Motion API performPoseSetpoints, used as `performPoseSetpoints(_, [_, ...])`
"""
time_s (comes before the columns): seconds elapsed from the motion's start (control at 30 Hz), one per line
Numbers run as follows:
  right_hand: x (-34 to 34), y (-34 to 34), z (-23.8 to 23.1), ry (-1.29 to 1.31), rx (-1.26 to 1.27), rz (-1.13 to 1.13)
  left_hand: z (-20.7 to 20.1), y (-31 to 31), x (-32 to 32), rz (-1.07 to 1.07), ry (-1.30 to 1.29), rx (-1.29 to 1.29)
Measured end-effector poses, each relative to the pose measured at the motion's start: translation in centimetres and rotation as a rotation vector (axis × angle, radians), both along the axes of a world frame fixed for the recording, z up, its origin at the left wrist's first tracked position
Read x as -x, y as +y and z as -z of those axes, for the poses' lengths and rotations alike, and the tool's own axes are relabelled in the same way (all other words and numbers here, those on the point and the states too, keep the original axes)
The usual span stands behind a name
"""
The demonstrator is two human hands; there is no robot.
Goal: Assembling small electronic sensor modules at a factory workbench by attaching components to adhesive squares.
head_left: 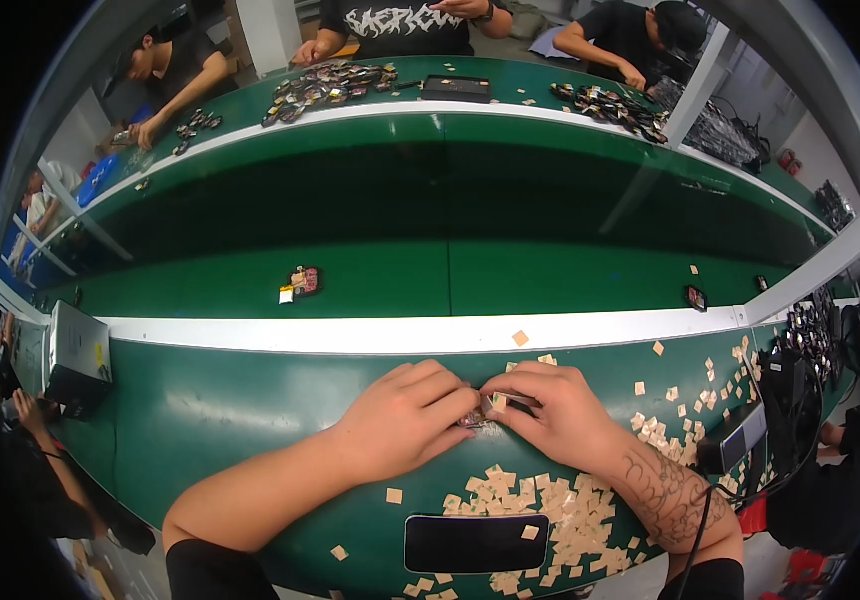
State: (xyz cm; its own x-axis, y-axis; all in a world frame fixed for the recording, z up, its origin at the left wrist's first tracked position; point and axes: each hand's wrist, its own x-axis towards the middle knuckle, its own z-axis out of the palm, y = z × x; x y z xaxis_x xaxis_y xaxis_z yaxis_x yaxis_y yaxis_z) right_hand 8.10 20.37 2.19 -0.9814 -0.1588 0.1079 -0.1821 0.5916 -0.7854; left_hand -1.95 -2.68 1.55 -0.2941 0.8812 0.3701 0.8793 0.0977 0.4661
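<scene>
My left hand (410,415) is closed, its fingertips pinching a small electronic module (473,419) just above the green table. Most of that module is covered by the fingers. Beside it, my right hand (555,405) pinches a small flat silvery piece (496,403) with a tan patch on it, between thumb and index finger. The two hands almost meet over the module. Below them lies a loose heap of small beige square pads (575,520), some with green marks. A phone with a dark screen (450,545) lies at the heap's left, one pad on top of it.
A white rail (350,334) separates my table from a green conveyor belt (380,290) carrying one module (302,280). At left stands a grey box (80,350). At right are a grey-black device (732,438), cables and piled black parts. Several people work across the belt beside module piles (325,88).
</scene>
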Motion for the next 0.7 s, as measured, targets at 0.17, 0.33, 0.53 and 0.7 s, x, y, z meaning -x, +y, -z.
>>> performPoseSetpoints(0.17, [-0.2, -0.8, -0.4, -0.064, 0.005, 0.064, -0.3, 0.0, -0.1, -0.003, 0.007, 0.0])
performPoseSetpoints(0.33, [-0.5, -1.4, -0.2, 0.051, 0.004, 0.104, -0.2, 0.1, -0.1, -0.009, 0.021, -0.013])
performPoseSetpoints(0.53, [-0.3, -2.0, -0.6, 0.048, -0.081, 0.145, 0.1, 0.2, -0.4, -0.035, -0.006, 0.005])
performPoseSetpoints(0.7, [-0.5, -2.3, -0.8, 0.02, -0.098, 0.163, 0.1, 0.0, -0.4, -0.043, -0.065, 0.01])
